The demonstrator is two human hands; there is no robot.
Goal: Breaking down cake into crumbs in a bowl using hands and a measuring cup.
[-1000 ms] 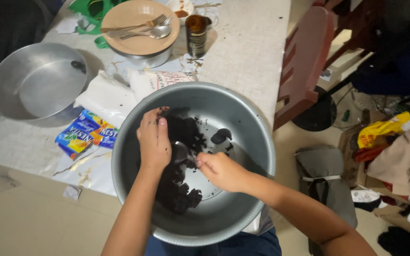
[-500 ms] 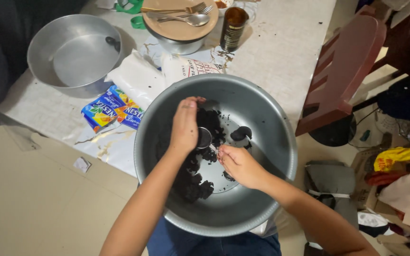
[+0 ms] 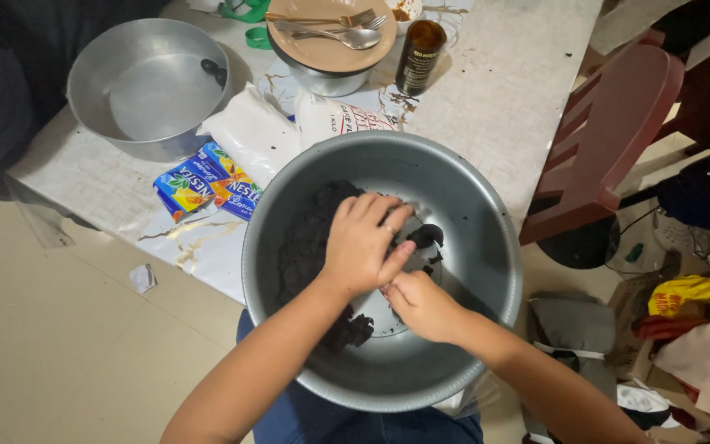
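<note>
A large grey metal bowl (image 3: 486,214) sits in front of me, over my lap at the table's edge. Dark crushed cookie pieces (image 3: 301,242) lie heaped on its left side, and one loose dark piece (image 3: 426,236) rests near the middle. My left hand (image 3: 363,242) reaches in from the lower left, its fingers curled down over the pieces. Just below it, my right hand (image 3: 422,306) is bunched closed and touches my left thumb. Where the two hands meet, both grip dark pieces; the exact bit between the fingers is hidden.
On the marbled table (image 3: 495,90) stand a second metal pan (image 3: 154,90), white bags (image 3: 256,136), blue-and-yellow packets (image 3: 207,182), a tan plate with fork and spoon (image 3: 330,37) and a brown bottle (image 3: 417,56). A red chair (image 3: 610,140) and floor clutter (image 3: 692,296) are to the right.
My left hand has slid from the left of the dark heap towards the bowl's middle and now touches my right hand. The view has shifted closer over the bowl.
</note>
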